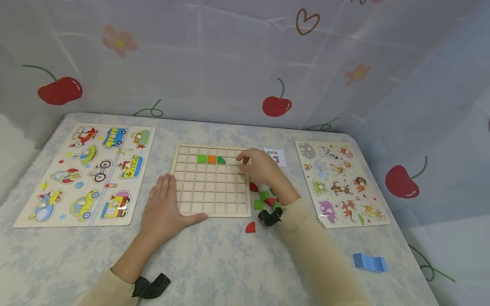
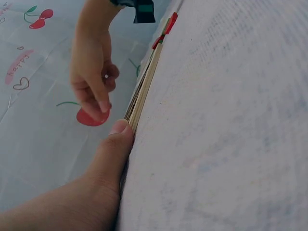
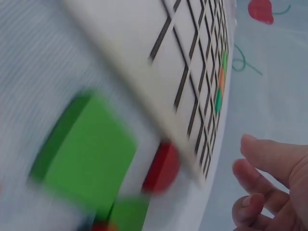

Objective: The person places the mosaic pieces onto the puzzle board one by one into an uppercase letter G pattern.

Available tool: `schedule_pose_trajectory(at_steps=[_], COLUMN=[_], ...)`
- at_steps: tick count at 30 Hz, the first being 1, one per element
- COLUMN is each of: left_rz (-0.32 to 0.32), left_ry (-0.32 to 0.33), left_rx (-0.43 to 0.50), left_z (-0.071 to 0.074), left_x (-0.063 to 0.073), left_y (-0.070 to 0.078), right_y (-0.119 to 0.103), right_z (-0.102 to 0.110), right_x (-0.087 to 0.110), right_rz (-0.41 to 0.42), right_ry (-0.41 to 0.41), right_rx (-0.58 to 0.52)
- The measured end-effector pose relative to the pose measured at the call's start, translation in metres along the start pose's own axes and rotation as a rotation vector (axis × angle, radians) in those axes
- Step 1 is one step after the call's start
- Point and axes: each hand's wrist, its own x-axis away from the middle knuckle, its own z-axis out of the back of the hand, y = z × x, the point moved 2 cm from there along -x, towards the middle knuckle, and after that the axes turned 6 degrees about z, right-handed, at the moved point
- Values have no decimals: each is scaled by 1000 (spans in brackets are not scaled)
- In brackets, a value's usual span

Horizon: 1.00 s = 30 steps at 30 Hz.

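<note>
A wooden grid board (image 1: 209, 208) lies on the table with a green square tile (image 1: 202, 159), an orange square tile (image 1: 212, 159) and a dark green quarter-round tile (image 1: 221, 160) in a row near its top. My left hand (image 1: 162, 212) rests at the board's lower left corner, fingers straight along the left side. Its thumb (image 2: 111, 149) touches the near edge. Over the board's upper right hovers my right hand (image 1: 260, 165), fingers loosely bent. In the right wrist view, its thumb (image 3: 269, 156) and fingers stand apart with nothing visible between them.
Loose green tiles (image 1: 259, 205) and red quarter-round tiles (image 1: 250, 227) lie right of the board. Behind my right hand is a small pattern card (image 1: 281, 157). A vehicle puzzle (image 1: 86, 187) lies left, an animal puzzle (image 1: 337, 174) right, and a blue block (image 1: 370, 262) near right.
</note>
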Motion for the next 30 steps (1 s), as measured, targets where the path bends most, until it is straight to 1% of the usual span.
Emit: schedule_pose_trajectory(at_steps=[4,8,11,14,17,21,26,30], left_rz=[-5,-8,-8,-8,-7,-10,-14,-17], left_ry=[3,3,3,2,2,4,10,10], left_rx=[6,8,6,0,0,0,-3,1], left_z=[-1,-1,0,1,1,0,0,0], left_x=[0,0,0,0,0,0,0,1], left_y=[-1,0,0,0,-1,-2,-1,-1], right_y=[25,46,56,62,63,63,65,67], right_z=[15,23,25,24,22,20,17,15], right_x=[24,48,62,73,79,83,83,81], right_rz=[-70,-161,-208,-221,-228,-240,-237,-198], right_ry=[-6,-40,-58,-56,-23,13,-5,-25], right_rx=[21,51,69,82,96,104,87,64])
